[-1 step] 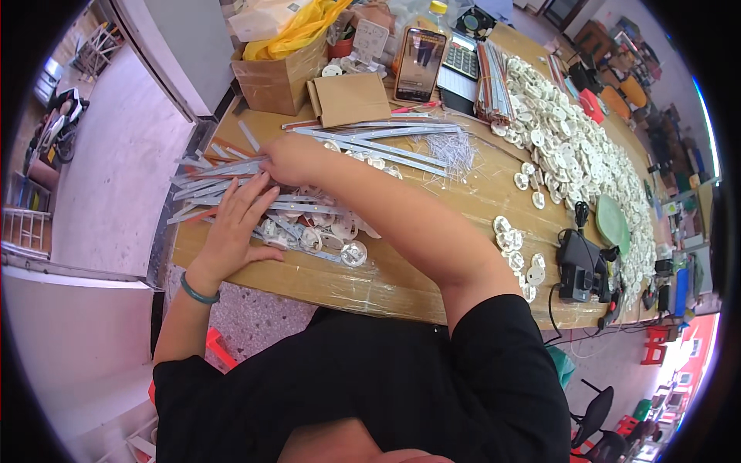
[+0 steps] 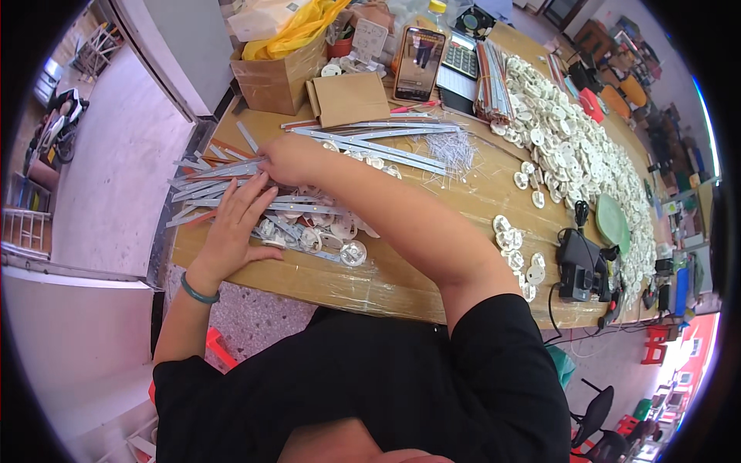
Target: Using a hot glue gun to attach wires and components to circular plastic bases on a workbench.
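Strips [image 2: 231, 189] lie in a loose fan at the table's [image 2: 432, 289] left end, several poking past the edge over the floor. Your left hand [image 2: 235, 228] rests flat on the pile, fingers spread, clamping nothing. Your right hand [image 2: 285, 158] reaches across to the far side of the pile and touches the strip ends; whether the fingers close on one, you cannot tell, as the knuckles hide them.

Risk 1: overhanging strips. A sideways sweep of either hand likely tips them off the table's left edge.

Risk 2: round white discs [image 2: 340, 235] sit under and just right of the pile, tangled with strips. Pulling one strip lengthwise probably drags discs along, and the disc [image 2: 353, 253] nearest the table's near edge may roll off.

Risk 3: thin wire bundle [image 2: 451, 147] lies right of the pile, near your right forearm. A lowered arm could scatter it.

Risk 4: strip ends look sharp; a flat palm sliding over them may get nicked.
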Tool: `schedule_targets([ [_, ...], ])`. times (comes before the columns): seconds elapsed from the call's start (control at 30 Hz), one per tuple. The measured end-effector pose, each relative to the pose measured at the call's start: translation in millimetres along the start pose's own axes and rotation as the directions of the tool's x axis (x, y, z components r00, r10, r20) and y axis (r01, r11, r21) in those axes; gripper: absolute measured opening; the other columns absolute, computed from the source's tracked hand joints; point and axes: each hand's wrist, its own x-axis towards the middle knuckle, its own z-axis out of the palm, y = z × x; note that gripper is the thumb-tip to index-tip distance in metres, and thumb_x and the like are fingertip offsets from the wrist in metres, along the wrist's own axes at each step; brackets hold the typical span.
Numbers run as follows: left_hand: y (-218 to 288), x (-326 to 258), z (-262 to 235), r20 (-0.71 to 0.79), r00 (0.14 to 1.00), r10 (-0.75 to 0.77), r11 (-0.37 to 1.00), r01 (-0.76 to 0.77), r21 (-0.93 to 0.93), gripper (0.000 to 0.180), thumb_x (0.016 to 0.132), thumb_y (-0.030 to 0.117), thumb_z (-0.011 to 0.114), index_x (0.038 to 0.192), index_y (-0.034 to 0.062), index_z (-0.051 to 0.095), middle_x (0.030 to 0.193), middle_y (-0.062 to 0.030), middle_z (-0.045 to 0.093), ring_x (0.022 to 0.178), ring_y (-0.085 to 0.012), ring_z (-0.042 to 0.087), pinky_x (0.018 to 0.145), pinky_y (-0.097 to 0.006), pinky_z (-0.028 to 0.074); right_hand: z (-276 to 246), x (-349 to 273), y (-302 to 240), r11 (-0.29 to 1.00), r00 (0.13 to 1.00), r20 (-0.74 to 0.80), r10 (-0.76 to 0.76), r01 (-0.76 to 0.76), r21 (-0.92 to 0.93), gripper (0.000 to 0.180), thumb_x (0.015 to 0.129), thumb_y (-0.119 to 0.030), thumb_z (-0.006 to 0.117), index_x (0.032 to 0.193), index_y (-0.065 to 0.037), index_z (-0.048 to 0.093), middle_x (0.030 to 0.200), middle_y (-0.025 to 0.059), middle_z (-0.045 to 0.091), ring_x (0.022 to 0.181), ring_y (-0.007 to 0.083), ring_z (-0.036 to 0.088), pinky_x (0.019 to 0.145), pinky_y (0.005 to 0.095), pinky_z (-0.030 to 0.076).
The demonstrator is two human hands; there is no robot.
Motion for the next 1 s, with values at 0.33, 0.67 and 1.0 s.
schedule_targets([
  [0.33,-11.9,14.4,-0.9,0.100,0.994,-0.044,0.999,0.046,-0.016,0.102,0.066,0.053,0.080,0.151,0.0135,0.041,0.158,-0.0121,0.037,0.147,-0.0325,0.032,0.123,-0.054,0.017,-78.8,-78.7,46.5,0.998,0.969,-0.247,-0.011,0.025,0.055,0.051,0.085,-0.028,0.075,0.128,-0.004,0.063,0.122,0.0174,0.068,0.114,0.0317,0.065,0.098,0.0416,0.051],
  [0.67,21.0,39.6,-13.0,0.126,0.988,0.085,0.993,-0.074,-0.091,0.110,0.060,0.059,0.083,0.152,0.0168,0.041,0.160,-0.0115,0.034,0.149,-0.0326,0.029,0.122,-0.057,0.014,-76.3,-147.7,116.7,0.951,0.966,-0.250,0.066,-0.137,-0.279,0.038,0.070,-0.025,0.080,0.104,-0.009,0.074,0.109,0.0147,0.071,0.105,0.0320,0.066,0.091,0.0438,0.053],
  [1.0,59.9,87.1,-20.4,0.093,0.986,0.136,0.987,-0.127,-0.100,0.086,0.072,0.057,0.078,0.144,0.0172,0.052,0.155,-0.0117,0.041,0.146,-0.0328,0.034,0.119,-0.061,0.019,-74.6,-169.3,97.9,0.971,0.908,-0.409,0.092,-0.173,-0.167,0.031,0.081,-0.024,0.075,0.107,-0.008,0.073,0.099,0.0145,0.072,0.091,0.0340,0.069,0.085,0.0447,0.055],
])
